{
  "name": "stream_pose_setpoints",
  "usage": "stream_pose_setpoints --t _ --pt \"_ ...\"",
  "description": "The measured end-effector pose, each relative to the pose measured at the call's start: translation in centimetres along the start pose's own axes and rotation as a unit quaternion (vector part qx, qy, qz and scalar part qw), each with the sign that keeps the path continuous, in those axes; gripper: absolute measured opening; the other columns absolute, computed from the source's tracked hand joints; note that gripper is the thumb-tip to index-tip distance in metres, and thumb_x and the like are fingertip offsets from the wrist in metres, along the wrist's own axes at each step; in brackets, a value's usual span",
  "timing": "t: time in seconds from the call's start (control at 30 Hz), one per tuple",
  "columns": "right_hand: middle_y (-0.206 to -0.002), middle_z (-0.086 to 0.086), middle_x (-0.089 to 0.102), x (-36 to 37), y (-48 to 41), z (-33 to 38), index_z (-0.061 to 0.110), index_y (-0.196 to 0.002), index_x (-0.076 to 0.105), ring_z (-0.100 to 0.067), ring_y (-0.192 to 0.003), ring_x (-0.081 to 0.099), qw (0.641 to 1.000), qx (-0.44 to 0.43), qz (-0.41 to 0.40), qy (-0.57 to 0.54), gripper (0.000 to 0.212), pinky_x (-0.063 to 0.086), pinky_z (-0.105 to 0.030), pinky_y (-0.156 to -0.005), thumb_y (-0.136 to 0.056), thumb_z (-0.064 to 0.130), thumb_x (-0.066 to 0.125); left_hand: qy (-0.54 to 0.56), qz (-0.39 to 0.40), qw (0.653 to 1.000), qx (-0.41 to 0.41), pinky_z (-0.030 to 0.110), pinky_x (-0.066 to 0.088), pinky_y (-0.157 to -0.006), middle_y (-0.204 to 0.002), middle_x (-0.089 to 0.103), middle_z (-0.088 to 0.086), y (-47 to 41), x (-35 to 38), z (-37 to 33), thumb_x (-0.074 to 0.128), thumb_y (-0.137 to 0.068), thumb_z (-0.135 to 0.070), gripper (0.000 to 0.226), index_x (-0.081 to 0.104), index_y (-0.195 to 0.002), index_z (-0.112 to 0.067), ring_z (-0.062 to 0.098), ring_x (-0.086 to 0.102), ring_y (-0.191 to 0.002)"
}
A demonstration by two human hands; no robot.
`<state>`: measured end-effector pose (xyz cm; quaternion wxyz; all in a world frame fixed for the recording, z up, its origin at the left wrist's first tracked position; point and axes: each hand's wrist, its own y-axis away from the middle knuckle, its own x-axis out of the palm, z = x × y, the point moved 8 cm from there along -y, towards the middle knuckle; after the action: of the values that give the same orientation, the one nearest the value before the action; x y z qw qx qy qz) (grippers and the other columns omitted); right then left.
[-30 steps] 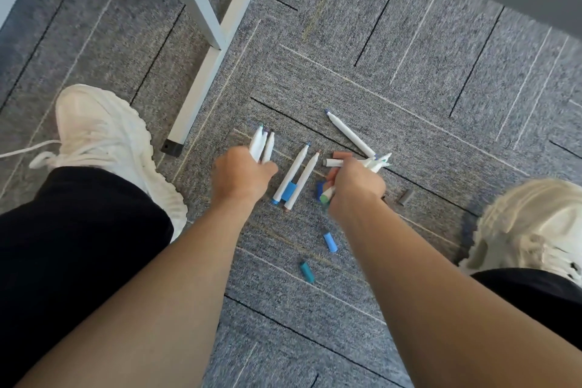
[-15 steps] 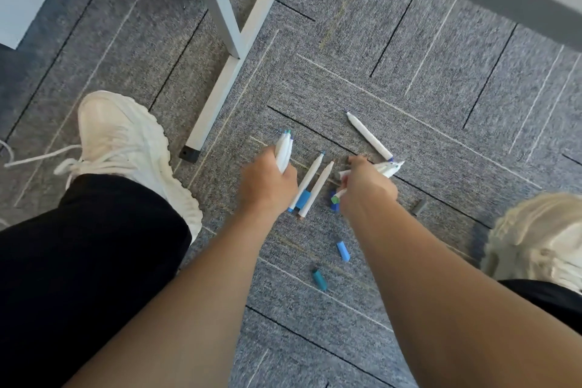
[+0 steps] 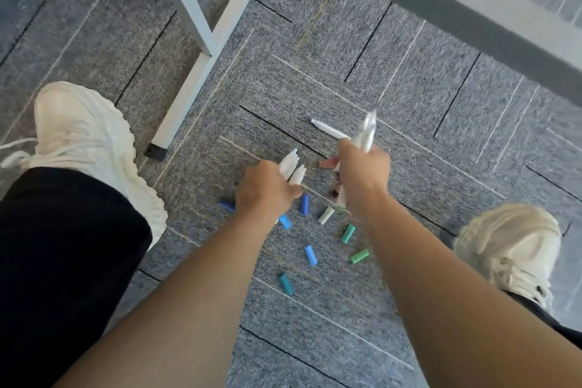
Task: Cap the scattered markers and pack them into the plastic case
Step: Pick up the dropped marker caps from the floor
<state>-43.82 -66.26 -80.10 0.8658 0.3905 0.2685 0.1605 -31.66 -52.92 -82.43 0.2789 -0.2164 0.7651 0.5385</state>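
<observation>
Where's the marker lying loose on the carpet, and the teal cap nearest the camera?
Loose marker [image 3: 329, 129]: head view, middle of its white barrel.
Teal cap [image 3: 286, 284]: head view, middle of the cap.

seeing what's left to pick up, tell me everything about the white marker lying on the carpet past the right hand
The slim white plastic-looking marker lies flat and slanted on the grey carpet, uncapped, its purple tip pointing away to the left. Its other end disappears behind the right hand, which holds other white markers; contact cannot be judged.
</observation>
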Motion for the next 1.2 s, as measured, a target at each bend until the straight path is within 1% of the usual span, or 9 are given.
stream_pose_setpoints --t 0.1,0.17,0.37,0.5,0.67,0.83,0.9,1.0,1.2 --pt "-0.081 -0.003 0.06 0.3 -0.8 3.6 0.019 -0.086 0.051 -0.014 -0.057 0.059 0.944 -0.169 0.038 0.28 0.012 0.051 -0.02 -0.045 -0.093 0.02 0.061 0.0 -0.004 1.0 0.005 0.027 0.043 -0.047 -0.081 0.066 0.006 0.1 0.3 0.0 0.076 -0.076 -0.037 0.037 0.067 -0.092 -0.004 0.022 0.063 -0.066" --pt "-0.093 -0.002 0.056 1.0 -1.4 4.8 0.019 -0.083 0.051 -0.015 -0.066 0.059 0.873 -0.24 0.042 0.422 0.015 0.055 -0.026 -0.056 -0.09 0.021 0.064 -0.012 -0.014 1.0 0.021 0.03 0.043 -0.052 -0.092 0.069 0.01 0.4 0.3 -0.1 0.075 -0.077 -0.034 0.039 0.067 -0.1 -0.004 0.024 0.062 -0.074" --pt "-0.086 0.002 0.053 1.1 -2.9 4.9 0.015 -0.108 0.052 -0.017 -0.071 0.059 0.762 -0.286 0.015 0.581 0.026 0.059 -0.034 -0.063 -0.087 0.0 0.058 0.016 -0.024 1.0 0.011 0.02 0.027 -0.041 -0.088 0.064 0.006 0.5 0.2 0.2 0.075 -0.079 -0.031 0.034 0.065 -0.095 -0.003 0.015 0.05 -0.064" --pt "-0.079 0.0 0.057 0.8 -3.3 4.0 0.017 -0.107 0.048 -0.014 -0.063 0.059 0.775 -0.259 0.038 0.575 0.025 0.052 -0.025 -0.053 -0.089 0.015 0.065 0.039 -0.031 0.999 0.009 0.018 0.027 -0.038 -0.075 0.057 0.003 0.3 0.0 0.3 0.075 -0.08 -0.031 0.033 0.067 -0.092 -0.001 0.008 0.044 -0.056" --pt "-0.07 -0.003 0.053 -0.2 -2.3 2.2 0.009 -0.091 0.054 -0.015 -0.051 0.046 0.894 -0.148 0.111 0.408 0.016 0.037 -0.019 -0.042 -0.092 0.023 0.061 0.045 -0.024 0.999 -0.001 0.018 0.027 -0.039 -0.092 0.064 0.008 0.4 0.2 0.4 0.074 -0.082 -0.027 0.035 0.065 -0.104 -0.001 0.015 0.048 -0.067" --pt "-0.056 -0.002 0.052 -0.5 0.7 1.3 0.005 -0.072 0.054 -0.007 -0.035 0.042 0.914 -0.101 0.158 0.36 0.04 0.034 -0.018 -0.034 -0.098 0.035 0.055 0.055 0.003 0.998 0.0 0.018 0.03 -0.037 -0.081 0.063 0.006 1.0 0.7 0.1 0.075 -0.08 -0.039 0.045 0.064 -0.099 0.0 0.017 0.057 -0.061" --pt "-0.07 -0.01 0.067 0.0 2.4 0.8 -0.001 -0.081 0.061 -0.011 -0.048 0.064 0.946 -0.053 0.187 0.259 0.034 0.056 -0.024 -0.05 -0.098 0.028 0.057 0.077 0.027 0.997 -0.005 0.021 0.033 -0.037 -0.073 0.059 0.002 1.9 0.4 0.0 0.072 -0.081 -0.045 0.047 0.063 -0.095 0.0 0.014 0.056 -0.054" --pt "-0.079 -0.017 0.073 0.4 5.6 1.1 -0.007 -0.089 0.062 -0.023 -0.071 0.075 0.973 -0.007 0.195 0.121 0.018 0.062 -0.034 -0.07 -0.095 0.009 0.058 0.134 0.052 0.99 -0.014 0.025 0.04 -0.038 -0.067 0.056 0.001 4.0 -1.6 0.2 0.069 -0.083 -0.051 0.048 0.061 -0.087 -0.004 0.012 0.053 -0.05" --pt "-0.087 -0.015 0.068 -0.4 14.1 5.0 0.002 -0.11 0.052 -0.013 -0.047 0.061 0.981 -0.017 0.18 0.074 0.028 0.05 -0.026 -0.044 -0.088 0.008 0.068 0.327 0.055 0.94 -0.082 0.025 0.045 -0.045 -0.088 0.069 0.004 9.8 -8.2 2.8 0.06 -0.084 -0.033 0.03 0.064 -0.102 -0.009 0.017 0.064 -0.07"
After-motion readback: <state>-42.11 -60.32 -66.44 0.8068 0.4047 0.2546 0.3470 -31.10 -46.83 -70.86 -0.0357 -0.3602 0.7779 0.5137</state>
